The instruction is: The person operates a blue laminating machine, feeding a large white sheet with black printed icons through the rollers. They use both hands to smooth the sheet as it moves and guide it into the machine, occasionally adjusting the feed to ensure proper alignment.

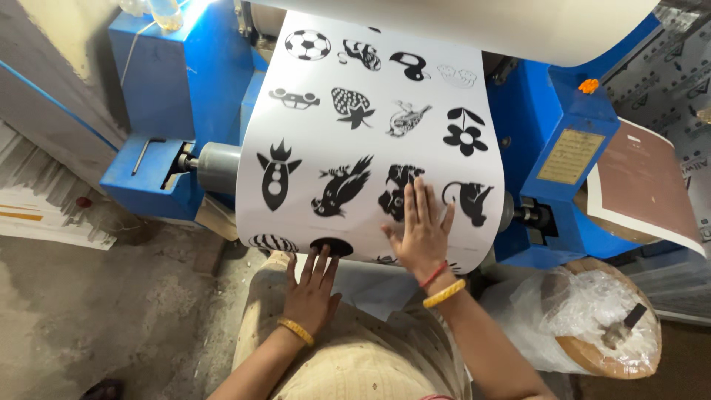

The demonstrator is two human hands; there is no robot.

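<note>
**Both my palms flat on the printed sheet**

My right hand (422,230) lies spread open on the white printed sheet (370,141), fingers splayed and pressing flat, gripping nothing; its fingertips cover part of a black animal figure. My left hand (311,292) sits lower and just to the left of it, also open and flat, its fingertips touching the bottom curve of the sheet right under a black round shape. Neither hand is clenched.

The sheet runs up and away from my hands, curving over a grey roller (218,167) that sticks out to the left of my left hand, and it climbs toward a large pale roll (518,30) above. Black silhouettes cover it: a ball, a rocket, a bird, a flower, a strawberry.

Behind and on both sides of the sheet stands the blue machine (552,111), with a brass-coloured plate on its right block. To the right of my right hand, near my forearm, sits a roll wrapped in clear plastic (592,318). Yellow bangles (443,294) ring both wrists, and a red thread too on the right
</note>
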